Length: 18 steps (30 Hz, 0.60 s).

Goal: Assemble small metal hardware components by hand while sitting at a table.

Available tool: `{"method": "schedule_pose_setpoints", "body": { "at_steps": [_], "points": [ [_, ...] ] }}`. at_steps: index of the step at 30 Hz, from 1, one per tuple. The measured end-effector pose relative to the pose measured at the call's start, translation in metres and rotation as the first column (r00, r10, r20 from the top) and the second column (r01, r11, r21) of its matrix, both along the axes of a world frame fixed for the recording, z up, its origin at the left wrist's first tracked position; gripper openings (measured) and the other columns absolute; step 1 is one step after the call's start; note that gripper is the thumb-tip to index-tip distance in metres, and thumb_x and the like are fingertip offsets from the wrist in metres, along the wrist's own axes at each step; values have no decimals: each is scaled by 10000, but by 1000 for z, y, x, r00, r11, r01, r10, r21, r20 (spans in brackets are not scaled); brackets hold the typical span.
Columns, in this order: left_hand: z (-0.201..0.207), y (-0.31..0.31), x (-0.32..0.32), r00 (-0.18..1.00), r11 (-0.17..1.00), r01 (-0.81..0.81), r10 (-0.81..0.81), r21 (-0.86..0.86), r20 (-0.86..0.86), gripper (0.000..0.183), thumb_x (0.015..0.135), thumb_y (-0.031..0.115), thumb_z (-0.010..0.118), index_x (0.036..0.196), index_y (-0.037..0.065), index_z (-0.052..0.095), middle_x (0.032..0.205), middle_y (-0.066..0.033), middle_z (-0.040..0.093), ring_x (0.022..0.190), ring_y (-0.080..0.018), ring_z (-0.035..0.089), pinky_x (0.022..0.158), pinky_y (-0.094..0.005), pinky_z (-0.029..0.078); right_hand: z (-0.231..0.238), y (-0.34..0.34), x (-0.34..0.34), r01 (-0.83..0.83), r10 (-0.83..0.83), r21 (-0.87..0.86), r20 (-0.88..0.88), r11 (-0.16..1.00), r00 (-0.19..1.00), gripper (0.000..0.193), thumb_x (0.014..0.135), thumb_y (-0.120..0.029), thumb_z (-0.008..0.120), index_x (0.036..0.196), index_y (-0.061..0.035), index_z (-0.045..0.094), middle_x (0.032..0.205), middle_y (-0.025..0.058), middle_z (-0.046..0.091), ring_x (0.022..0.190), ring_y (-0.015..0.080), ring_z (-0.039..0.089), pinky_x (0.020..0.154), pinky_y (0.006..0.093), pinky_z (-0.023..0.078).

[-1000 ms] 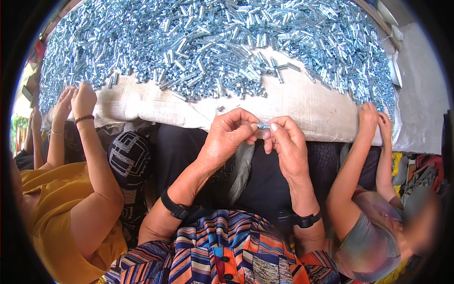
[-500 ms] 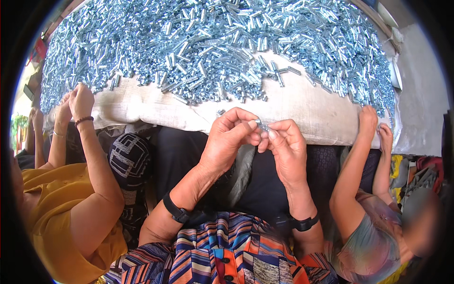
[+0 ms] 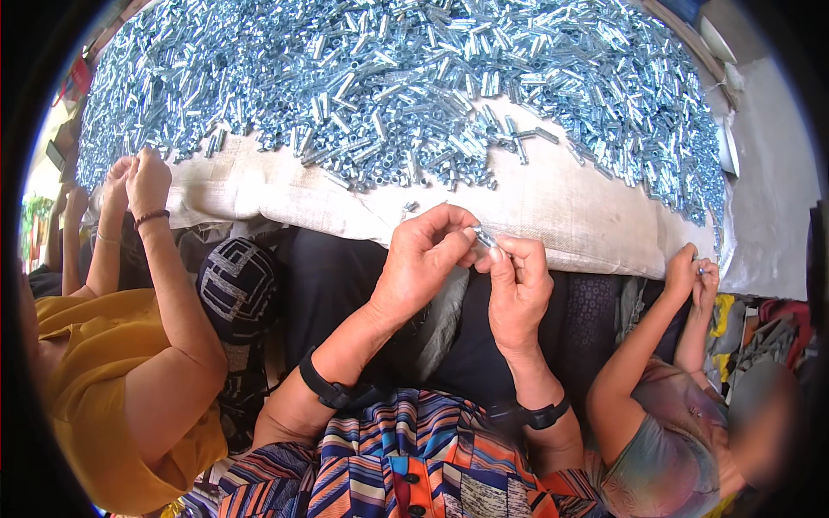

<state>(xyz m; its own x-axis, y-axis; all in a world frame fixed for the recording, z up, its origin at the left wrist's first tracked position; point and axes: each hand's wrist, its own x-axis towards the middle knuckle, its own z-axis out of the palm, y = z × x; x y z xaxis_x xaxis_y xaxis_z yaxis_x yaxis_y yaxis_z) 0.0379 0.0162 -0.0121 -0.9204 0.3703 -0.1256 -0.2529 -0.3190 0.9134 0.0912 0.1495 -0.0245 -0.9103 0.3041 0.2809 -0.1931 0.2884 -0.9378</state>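
Note:
My left hand (image 3: 429,252) is closed, pinching one end of a small shiny metal sleeve (image 3: 484,236) between thumb and fingers. From the other side my right hand (image 3: 520,298) grips the same sleeve with its fingertips. The fingers cover much of the piece, so I cannot tell whether it is one part or two joined. Both hands are just in front of the cloth's near edge, above my lap. Beyond them a great heap of metal sleeves and nuts (image 3: 380,95) covers the pale cloth (image 3: 570,211). One small loose piece (image 3: 409,207) lies on the cloth past my left hand.
At the left a person in a mustard top (image 3: 129,371) holds both hands by the heap's edge. To the right another person in a multicoloured top (image 3: 665,432) has hands together near the cloth corner. Piled fabric (image 3: 768,332) lies at the far right.
My hands have shifted slightly lower, and more of the metal sleeve shows between them. The person at the right has drawn both hands back from the heap and brought them together around a small piece.

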Motion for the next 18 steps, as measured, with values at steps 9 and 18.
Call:
{"method": "schedule_pose_setpoints", "body": {
  "at_steps": [9,18],
  "points": [
    [10,-12,-10,985,972,148,-162,-182,-63,106,905,67,573,919,-29,616,735,-14,601,658,-69,539,619,-227,451,11,9,2,-50,54,201,-14,978,998,114,895,-24,626,986,-15,557,773,100,649,653,157,656,587,269,515],
    [1,5,-20,924,934,10,-145,-356,-355,72,855,47,619,889,7,668,760,-31,605,690,-120,576,608,-268,466,17,28,-8,-75,70,58,83,995,994,97,890,-23,621,968,-20,563,679,97,608,597,165,623,533,280,467]
  ]
}}
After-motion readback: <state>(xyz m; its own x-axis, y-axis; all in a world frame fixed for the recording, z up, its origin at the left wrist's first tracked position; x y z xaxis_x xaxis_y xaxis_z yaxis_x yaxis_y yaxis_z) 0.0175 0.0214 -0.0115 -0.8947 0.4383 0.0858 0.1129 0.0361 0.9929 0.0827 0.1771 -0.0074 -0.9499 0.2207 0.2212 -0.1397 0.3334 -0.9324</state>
